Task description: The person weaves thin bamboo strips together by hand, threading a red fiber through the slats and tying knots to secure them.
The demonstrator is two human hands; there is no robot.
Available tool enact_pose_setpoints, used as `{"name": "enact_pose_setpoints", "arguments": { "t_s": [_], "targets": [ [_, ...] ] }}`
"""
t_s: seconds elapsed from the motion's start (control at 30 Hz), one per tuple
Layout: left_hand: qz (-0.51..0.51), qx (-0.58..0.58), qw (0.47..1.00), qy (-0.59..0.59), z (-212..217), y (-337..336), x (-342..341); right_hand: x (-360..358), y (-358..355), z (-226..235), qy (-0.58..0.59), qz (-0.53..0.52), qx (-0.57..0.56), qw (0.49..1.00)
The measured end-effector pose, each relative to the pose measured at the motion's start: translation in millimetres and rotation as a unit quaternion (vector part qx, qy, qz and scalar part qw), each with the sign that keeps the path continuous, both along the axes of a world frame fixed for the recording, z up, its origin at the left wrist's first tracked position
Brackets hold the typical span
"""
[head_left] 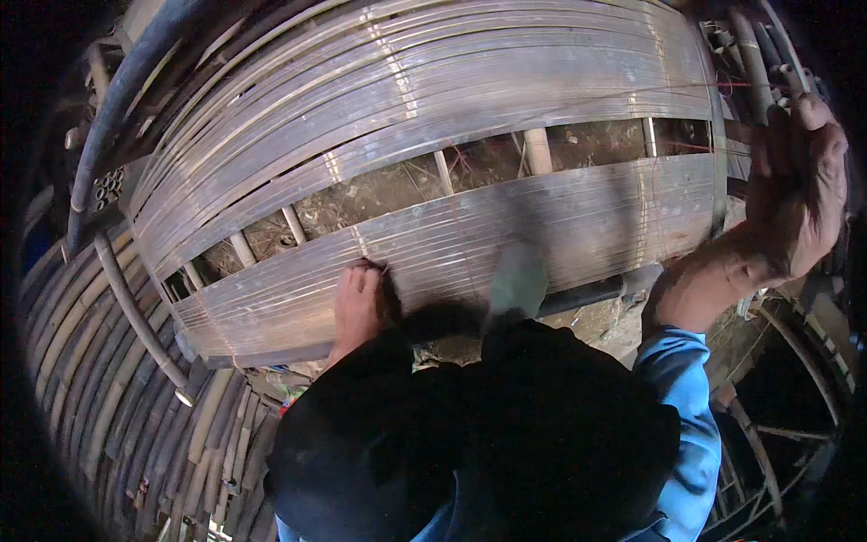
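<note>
A panel of long, flat, pale slats [542, 77] lies across the upper middle, bound by crosswise rows of cord [393, 63]. A second slatted strip [578, 212] sits nearer to me, with a gap between them. My left hand [358, 303] is on the near strip beside my dark-clad left leg; its fingers are curled, and what they hold is hidden. At the far right my right hand [799, 194] is raised with its fingers drawn together. Thin reddish thread [677, 88] runs from the slats toward this hand, seemingly in its grip. My foot in a greenish covering [519, 278] rests on the near strip.
Round poles [535, 149] cross under the slats, over littered ground. Many stacked poles [126, 388] fill the left side. A curved dark pole [95, 135] and a lighter one [140, 312] stand at the left. More poles [768, 443] form a frame at lower right.
</note>
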State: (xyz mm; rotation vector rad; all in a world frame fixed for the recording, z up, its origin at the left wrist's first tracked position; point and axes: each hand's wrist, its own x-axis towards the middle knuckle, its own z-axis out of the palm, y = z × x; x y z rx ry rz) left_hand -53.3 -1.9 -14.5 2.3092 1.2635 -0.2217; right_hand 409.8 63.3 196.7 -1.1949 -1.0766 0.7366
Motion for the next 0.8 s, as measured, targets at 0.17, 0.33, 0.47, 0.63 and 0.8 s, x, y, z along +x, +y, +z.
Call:
{"name": "enact_pose_setpoints", "arguments": {
  "t_s": [0.17,0.33,0.47,0.63,0.8],
  "targets": [
    [0.402,0.027,0.905,-0.139,4,23,-114,0,-1,-6,-0.042,-0.098,-0.01,0.994],
    [0.439,0.171,0.881,-0.048,124,98,-231,19,-7,-25,-0.046,-0.132,-0.052,0.989],
    [0.44,0.204,0.866,-0.125,211,136,-236,38,-7,-31,0.011,-0.108,-0.07,0.992],
    [0.3,0.062,0.906,-0.291,255,156,-98,-64,30,-44,-0.235,0.176,-0.11,0.95],
    [0.069,-0.236,0.871,-0.426,232,169,92,-153,46,-37,-0.3,0.329,0.061,0.893]
  ]
}}
